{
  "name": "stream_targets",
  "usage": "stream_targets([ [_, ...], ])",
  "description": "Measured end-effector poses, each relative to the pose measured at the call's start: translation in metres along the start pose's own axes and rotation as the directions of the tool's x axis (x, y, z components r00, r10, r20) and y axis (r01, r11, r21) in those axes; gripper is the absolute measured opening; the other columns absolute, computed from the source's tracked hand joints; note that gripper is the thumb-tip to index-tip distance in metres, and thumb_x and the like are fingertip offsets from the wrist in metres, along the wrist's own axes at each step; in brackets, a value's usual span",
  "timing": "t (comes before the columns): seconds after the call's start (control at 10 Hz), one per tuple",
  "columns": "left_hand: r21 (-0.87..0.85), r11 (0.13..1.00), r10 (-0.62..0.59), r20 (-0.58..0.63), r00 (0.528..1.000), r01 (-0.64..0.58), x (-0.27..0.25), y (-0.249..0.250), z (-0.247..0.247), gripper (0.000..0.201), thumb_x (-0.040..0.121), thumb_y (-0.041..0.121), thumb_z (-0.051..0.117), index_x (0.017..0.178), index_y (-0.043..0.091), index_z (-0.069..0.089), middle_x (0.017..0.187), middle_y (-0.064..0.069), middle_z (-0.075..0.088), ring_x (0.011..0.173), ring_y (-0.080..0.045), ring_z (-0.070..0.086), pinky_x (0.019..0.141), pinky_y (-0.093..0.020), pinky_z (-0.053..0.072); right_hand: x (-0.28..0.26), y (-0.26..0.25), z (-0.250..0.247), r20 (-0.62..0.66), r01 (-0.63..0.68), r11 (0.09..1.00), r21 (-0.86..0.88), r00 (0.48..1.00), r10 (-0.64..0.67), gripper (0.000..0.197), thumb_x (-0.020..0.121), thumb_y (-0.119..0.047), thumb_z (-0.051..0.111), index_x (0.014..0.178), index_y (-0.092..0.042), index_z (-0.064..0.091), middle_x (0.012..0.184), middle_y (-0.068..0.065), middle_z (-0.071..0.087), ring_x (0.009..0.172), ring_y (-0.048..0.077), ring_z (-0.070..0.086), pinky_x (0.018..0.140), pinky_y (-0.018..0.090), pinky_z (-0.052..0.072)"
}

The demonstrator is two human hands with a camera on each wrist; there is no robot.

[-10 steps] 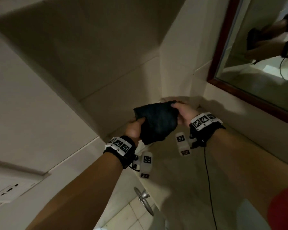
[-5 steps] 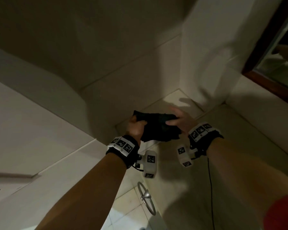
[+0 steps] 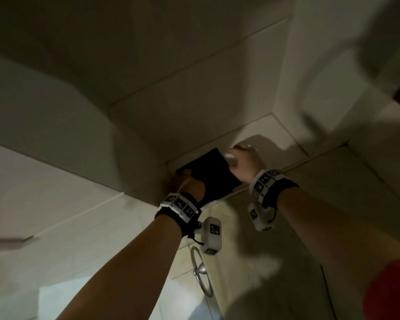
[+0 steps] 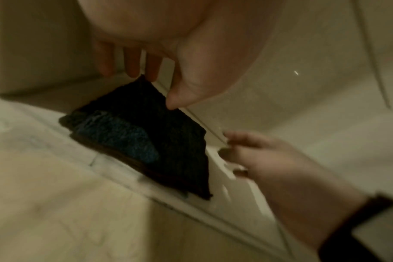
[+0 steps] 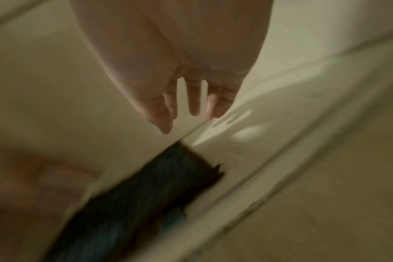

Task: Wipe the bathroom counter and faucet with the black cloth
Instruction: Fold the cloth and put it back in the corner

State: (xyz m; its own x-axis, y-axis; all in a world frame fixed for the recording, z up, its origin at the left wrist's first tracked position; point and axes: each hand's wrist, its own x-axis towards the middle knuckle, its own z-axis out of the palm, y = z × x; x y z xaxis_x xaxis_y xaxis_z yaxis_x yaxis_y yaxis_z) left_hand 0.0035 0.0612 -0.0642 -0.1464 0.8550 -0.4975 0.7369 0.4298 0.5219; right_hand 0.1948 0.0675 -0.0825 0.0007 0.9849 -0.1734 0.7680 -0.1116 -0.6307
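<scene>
1. Both forearms reach forward and away from the body toward the far corner of the desk (image 3: 284, 135), where the pale ledge meets the tiled wall (image 3: 194, 95). Each wrist wears a black band with printed white markers.
2. The left hand (image 3: 189, 184) is at the near-left edge of the black cloth (image 3: 208, 174). In the left wrist view its fingers (image 4: 132, 63) point down, fairly straight and a little apart, their tips at the cloth's far corner, with the thumb tip on the cloth's upper edge. Whether thumb and fingers truly pinch the fabric cannot be told; it reads as relaxed fingers touching it.
3. The right hand (image 3: 246, 163) is just beside the cloth's right edge. In the right wrist view its fingers (image 5: 194, 99) hang straight and spread over the ledge, holding nothing, apart from the cloth (image 5: 146, 195).
4. The cloth (image 4: 150, 140) lies folded flat on the ledge against the wall, in the corner. It is roughly rectangular, and its long axis runs along the seam between wall and ledge. A bluish inner layer shows at its left fold.
5. A metal ring (image 3: 200, 272) is fixed below the ledge, near the left wrist.
</scene>
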Motion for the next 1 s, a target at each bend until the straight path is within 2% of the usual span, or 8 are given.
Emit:
stream_targets([
  [0.1, 0.207, 0.972, 0.104, 0.040, 0.994, -0.110, -0.001, 0.000, 0.008, 0.055, 0.089, 0.007, 0.051, 0.142, 0.014, 0.042, 0.148, -0.013, 0.036, 0.131, -0.034, 0.042, 0.108, -0.038, 0.038, -0.005, -0.016, 0.012, 0.133, 0.196, 0.967, -0.164, 0.975, -0.175, 0.051, 0.093, -0.011, 0.050, 0.143, -0.021, 0.050, 0.153, 0.004, 0.037, 0.135, 0.032, 0.039, 0.109, 0.038, 0.038],
  [0.2, 0.403, 0.904, 0.087, 0.160, 0.983, -0.145, -0.011, -0.004, 0.018, 0.052, 0.092, 0.016, 0.053, 0.143, 0.018, 0.042, 0.151, -0.015, 0.030, 0.134, -0.036, 0.036, 0.111, -0.044, 0.034, -0.009, -0.017, 0.034, 0.225, 0.257, 0.933, -0.252, 0.953, -0.202, 0.049, 0.098, -0.019, 0.048, 0.146, -0.024, 0.046, 0.159, 0.004, 0.030, 0.145, 0.028, 0.028, 0.117, 0.037, 0.025],
  [0.4, 0.542, 0.824, 0.092, 0.160, 0.983, -0.166, 0.011, -0.015, 0.022, 0.058, 0.094, 0.034, 0.046, 0.149, 0.025, 0.030, 0.157, -0.010, 0.019, 0.143, -0.037, 0.019, 0.116, -0.052, 0.022, -0.002, -0.024, 0.055, 0.215, 0.300, 0.892, -0.339, 0.948, -0.237, 0.038, 0.099, -0.033, 0.045, 0.135, -0.029, 0.056, 0.153, 0.007, 0.037, 0.138, 0.032, 0.031, 0.110, 0.034, 0.029],
  [0.5, 0.545, 0.828, 0.054, 0.157, 0.986, -0.132, 0.025, -0.019, 0.018, 0.057, 0.093, 0.052, 0.024, 0.149, 0.039, 0.021, 0.160, 0.000, 0.013, 0.146, -0.033, 0.012, 0.116, -0.056, 0.018, 0.008, -0.040, 0.059, 0.250, 0.291, 0.893, -0.343, 0.945, -0.212, 0.039, 0.096, -0.038, 0.046, 0.133, -0.033, 0.057, 0.155, 0.006, 0.034, 0.133, 0.031, 0.034, 0.103, 0.035, 0.034],
  [0.6, 0.616, 0.773, 0.045, 0.180, 0.983, -0.148, 0.032, -0.020, 0.017, 0.065, 0.087, 0.053, 0.021, 0.150, 0.037, 0.022, 0.160, -0.001, 0.015, 0.146, -0.033, 0.015, 0.116, -0.053, 0.021, 0.014, -0.046, 0.064, 0.316, 0.297, 0.870, -0.394, 0.932, -0.176, 0.046, 0.091, -0.045, 0.043, 0.136, -0.040, 0.051, 0.158, 0.006, 0.030, 0.137, 0.034, 0.030, 0.106, 0.041, 0.036],
  [0.8, 0.617, 0.769, 0.029, 0.227, 0.973, -0.167, 0.031, -0.013, 0.016, 0.062, 0.094, 0.042, 0.034, 0.152, 0.030, 0.018, 0.159, -0.002, 0.016, 0.146, -0.034, 0.010, 0.116, -0.054, 0.018, 0.008, -0.048, 0.052, 0.336, 0.254, 0.912, -0.323, 0.931, -0.140, 0.047, 0.099, -0.049, 0.037, 0.143, -0.036, 0.047, 0.162, 0.004, 0.021, 0.145, 0.031, 0.023, 0.116, 0.042, 0.028],
  [0.9, 0.629, 0.748, 0.054, 0.261, 0.964, -0.212, 0.036, -0.015, 0.014, 0.063, 0.090, 0.046, 0.032, 0.151, 0.033, 0.020, 0.159, -0.002, 0.019, 0.145, -0.036, 0.012, 0.114, -0.057, 0.021, -0.002, -0.049, 0.047, 0.336, 0.149, 0.973, -0.177, 0.938, -0.082, 0.049, 0.098, -0.055, 0.030, 0.141, -0.038, 0.049, 0.163, -0.002, 0.019, 0.150, 0.024, 0.015, 0.122, 0.042, 0.017],
  [1.0, 0.618, 0.748, 0.133, 0.220, 0.966, -0.243, 0.036, -0.010, 0.016, 0.064, 0.086, 0.047, 0.041, 0.146, 0.030, 0.031, 0.154, -0.003, 0.026, 0.142, -0.037, 0.018, 0.112, -0.056, 0.025, -0.013, -0.054, 0.030, 0.266, 0.046, 0.990, -0.131, 0.964, -0.010, 0.044, 0.102, -0.045, 0.036, 0.143, -0.032, 0.047, 0.162, -0.003, 0.023, 0.149, 0.019, 0.016, 0.121, 0.036, 0.013],
])
